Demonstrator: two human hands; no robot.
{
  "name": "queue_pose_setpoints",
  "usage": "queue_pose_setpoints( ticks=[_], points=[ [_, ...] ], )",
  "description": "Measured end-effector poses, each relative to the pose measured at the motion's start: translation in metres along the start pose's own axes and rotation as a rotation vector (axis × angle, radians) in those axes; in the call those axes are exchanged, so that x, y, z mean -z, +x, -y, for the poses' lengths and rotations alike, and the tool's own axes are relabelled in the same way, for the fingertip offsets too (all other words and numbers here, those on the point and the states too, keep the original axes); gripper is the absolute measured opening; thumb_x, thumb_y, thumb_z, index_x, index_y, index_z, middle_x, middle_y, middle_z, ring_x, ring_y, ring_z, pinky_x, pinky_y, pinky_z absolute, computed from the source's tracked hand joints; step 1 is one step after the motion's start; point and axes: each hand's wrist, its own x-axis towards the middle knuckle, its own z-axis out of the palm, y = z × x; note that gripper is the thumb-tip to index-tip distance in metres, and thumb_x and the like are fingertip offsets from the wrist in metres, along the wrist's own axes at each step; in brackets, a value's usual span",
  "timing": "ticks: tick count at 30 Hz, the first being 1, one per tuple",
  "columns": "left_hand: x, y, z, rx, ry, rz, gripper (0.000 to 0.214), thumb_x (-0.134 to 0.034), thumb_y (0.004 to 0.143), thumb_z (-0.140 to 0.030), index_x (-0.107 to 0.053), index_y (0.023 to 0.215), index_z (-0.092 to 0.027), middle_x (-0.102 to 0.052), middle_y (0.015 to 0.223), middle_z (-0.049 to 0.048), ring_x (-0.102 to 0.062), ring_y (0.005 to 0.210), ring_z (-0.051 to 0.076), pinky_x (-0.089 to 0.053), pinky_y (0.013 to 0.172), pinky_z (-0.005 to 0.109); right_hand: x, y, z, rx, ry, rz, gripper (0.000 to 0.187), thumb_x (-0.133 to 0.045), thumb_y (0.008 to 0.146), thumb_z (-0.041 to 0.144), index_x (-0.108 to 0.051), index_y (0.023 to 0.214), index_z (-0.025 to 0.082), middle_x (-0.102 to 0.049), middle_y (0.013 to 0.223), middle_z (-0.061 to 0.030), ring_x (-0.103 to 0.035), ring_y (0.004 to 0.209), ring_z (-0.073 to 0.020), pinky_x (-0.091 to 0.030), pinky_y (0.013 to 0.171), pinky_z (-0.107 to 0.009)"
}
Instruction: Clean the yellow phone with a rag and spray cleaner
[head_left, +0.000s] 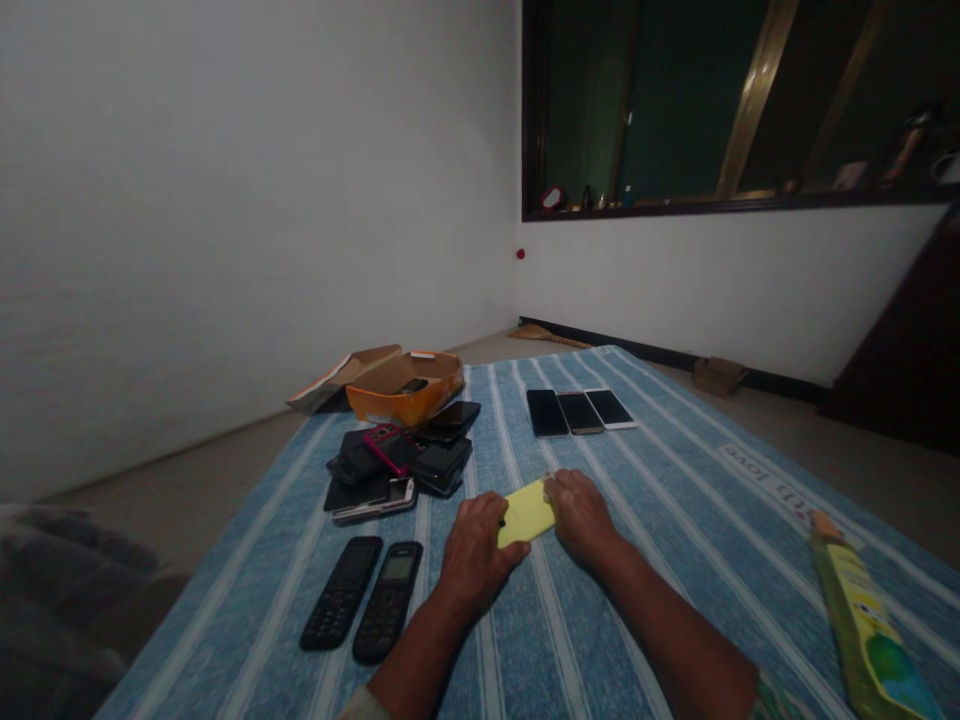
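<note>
Between my two hands is a yellow phone point(528, 514), its plain back facing up and a small dark spot near its left end. My left hand point(474, 548) grips the left end, thumb along the near edge. At the opposite end, the fingers of my right hand point(579, 512) are closed on the corner. Left of my hands, two black keypad phones point(387, 602) lie side by side. Beyond them is a loose pile of phones point(375, 470), one with a pink rim. Farther off, three smartphones point(580, 411) lie in a row, screens up.
An orange cardboard box point(409, 400) stands open behind the pile, with a dark item inside. A blue striped cloth point(645, 560) covers the surface. On the right lies a yellow-green bottle or packet point(870, 630). White walls and a dark window point(690, 100) are behind.
</note>
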Motion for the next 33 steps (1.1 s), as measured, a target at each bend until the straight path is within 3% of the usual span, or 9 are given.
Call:
queue_pose_setpoints(
  ticks=[22, 33],
  points=[
    [-0.002, -0.004, 0.000, -0.015, -0.033, -0.026, 0.035, -0.074, 0.068, -0.020, -0.065, 0.102, -0.018, -0.067, 0.106, 0.0078, -0.056, 0.102, 0.029, -0.046, 0.088, 0.041, -0.011, -0.002, -0.001, -0.009, 0.031, -0.035, 0.030, -0.047, 0.096, 0.009, -0.066, 0.118, 0.015, -0.064, 0.109, -0.0101, -0.053, 0.102, -0.0228, -0.036, 0.086, -0.031],
    [0.000, -0.003, 0.002, 0.007, -0.063, -0.035, 0.032, -0.070, 0.066, -0.017, -0.065, 0.098, -0.021, -0.068, 0.106, 0.0069, -0.058, 0.100, 0.029, -0.047, 0.087, 0.042, -0.014, -0.005, 0.008, -0.016, 0.008, -0.077, 0.029, -0.047, 0.094, 0.006, -0.068, 0.113, 0.013, -0.065, 0.104, -0.0116, -0.056, 0.097, -0.0249, -0.039, 0.083, -0.033]
  ],
)
